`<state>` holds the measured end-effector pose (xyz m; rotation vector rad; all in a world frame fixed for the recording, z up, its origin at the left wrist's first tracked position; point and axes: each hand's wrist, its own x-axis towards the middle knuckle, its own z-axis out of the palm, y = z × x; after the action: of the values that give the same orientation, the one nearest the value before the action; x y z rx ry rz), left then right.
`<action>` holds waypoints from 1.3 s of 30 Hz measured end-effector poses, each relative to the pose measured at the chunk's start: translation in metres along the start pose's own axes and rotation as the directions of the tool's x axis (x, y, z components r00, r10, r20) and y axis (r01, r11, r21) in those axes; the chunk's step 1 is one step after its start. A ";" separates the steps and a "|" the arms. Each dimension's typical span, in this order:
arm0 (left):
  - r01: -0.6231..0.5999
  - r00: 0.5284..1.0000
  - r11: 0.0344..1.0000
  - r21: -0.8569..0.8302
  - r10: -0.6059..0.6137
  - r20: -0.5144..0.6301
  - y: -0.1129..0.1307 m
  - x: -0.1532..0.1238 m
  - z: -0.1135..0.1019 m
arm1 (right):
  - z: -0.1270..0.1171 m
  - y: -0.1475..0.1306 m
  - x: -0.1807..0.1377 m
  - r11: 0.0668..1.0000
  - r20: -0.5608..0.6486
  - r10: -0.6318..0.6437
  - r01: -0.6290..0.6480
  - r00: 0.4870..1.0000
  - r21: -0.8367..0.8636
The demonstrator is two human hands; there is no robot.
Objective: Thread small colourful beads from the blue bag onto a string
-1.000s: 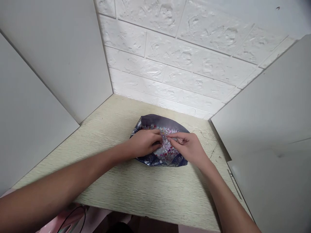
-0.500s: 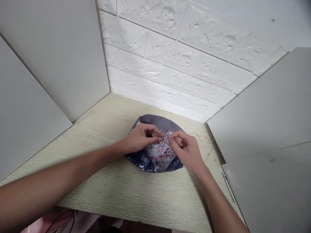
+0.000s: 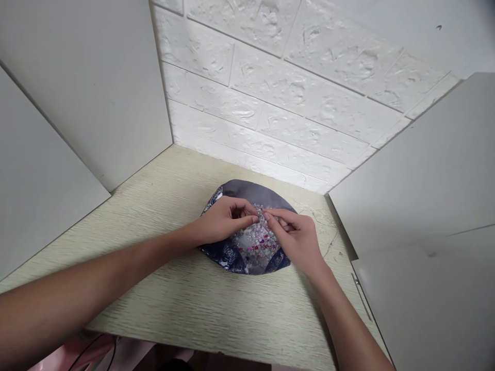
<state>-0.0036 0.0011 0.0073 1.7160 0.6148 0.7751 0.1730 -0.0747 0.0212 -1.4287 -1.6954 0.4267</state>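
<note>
1. Watching through the head camera, I find a dark blue cloth pouch (image 3: 243, 189) lying open on the pale wood-grain counter (image 3: 193, 304), near the middle of the view. It has a gray inner flap along its far edge and a printed rose pattern along its near edge.
2. Small sparkling beads (image 3: 257, 245) in pink, red and clear fill the inside of the pouch. They are too small for me to count or tell apart.
3. My left hand (image 3: 224, 221) sits over the pouch's left side, partly curled, with the fingertips (image 3: 253, 219) bunched just above the beads. I cannot tell whether it has hold of anything.
4. My right hand (image 3: 297, 239) comes in from the other side, with its thumb and forefinger drawn into a narrow pinch. Its fingertips (image 3: 266, 216) are just beside the left fingertips, over the beads. I cannot tell whether that pinch holds a bead.
5. Both forearms reach in from the bottom of the view.
6. Behind the counter stands a white brick-textured wall (image 3: 294, 98), with a smooth white panel (image 3: 81, 98) on the left and another (image 3: 417, 165) on the right.
</note>
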 end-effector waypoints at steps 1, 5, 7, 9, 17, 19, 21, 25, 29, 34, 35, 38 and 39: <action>0.007 1.000 1.000 -0.009 -0.007 0.002 0.000 0.000 0.000 | 0.001 0.000 0.000 1.000 -0.023 0.000 0.000 1.000 0.010; 0.018 1.000 1.000 -0.026 -0.018 -0.018 0.001 0.000 -0.002 | 0.002 -0.001 0.000 1.000 -0.077 -0.009 0.011 0.997 0.021; 0.001 1.000 1.000 -0.031 -0.002 -0.023 0.000 0.000 -0.003 | 0.001 -0.003 0.000 0.999 -0.092 -0.029 0.030 0.995 0.019; -0.008 1.000 0.999 -0.043 0.007 -0.022 0.000 0.000 -0.004 | 0.001 -0.005 -0.001 0.998 -0.100 -0.051 0.053 0.994 0.017; 0.063 0.998 0.979 -0.195 -0.066 -0.007 0.003 0.001 -0.004 | 0.000 -0.004 -0.002 0.978 -0.169 -0.208 0.203 0.963 -0.043; 0.076 0.997 0.973 -0.216 -0.077 0.005 0.004 0.000 -0.005 | 0.001 -0.003 -0.002 0.972 -0.181 -0.237 0.232 0.955 -0.047; 0.077 0.997 0.973 -0.215 -0.076 0.014 0.004 0.000 -0.005 | 0.003 -0.004 -0.002 0.965 -0.195 -0.263 0.257 0.945 -0.052; 0.077 0.997 0.980 -0.181 -0.074 0.026 0.005 0.000 -0.007 | 0.004 -0.005 -0.002 0.955 -0.217 -0.296 0.289 0.930 -0.062; 0.084 0.996 0.983 -0.162 -0.081 0.026 0.006 0.000 -0.007 | 0.004 -0.004 -0.003 0.952 -0.213 -0.306 0.298 0.928 -0.072; 0.079 0.997 0.987 -0.139 -0.075 0.029 0.007 -0.002 -0.006 | 0.004 -0.001 -0.003 0.944 -0.214 -0.328 0.313 0.920 -0.106; 0.075 0.997 0.987 -0.142 -0.072 0.029 0.007 -0.002 -0.006 | 0.004 -0.001 -0.003 0.943 -0.214 -0.330 0.312 0.920 -0.111; 0.074 0.997 0.986 -0.152 -0.069 0.033 0.004 -0.001 -0.006 | 0.005 0.000 -0.004 0.945 -0.202 -0.323 0.304 0.925 -0.121; 0.076 0.997 0.985 -0.153 -0.071 0.036 0.003 -0.001 -0.006 | 0.005 0.001 -0.004 0.945 -0.199 -0.322 0.302 0.925 -0.126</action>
<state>-0.0089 0.0037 0.0110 1.5520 0.5788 0.7240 0.1697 -0.0769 0.0167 -1.1906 -1.7406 0.0132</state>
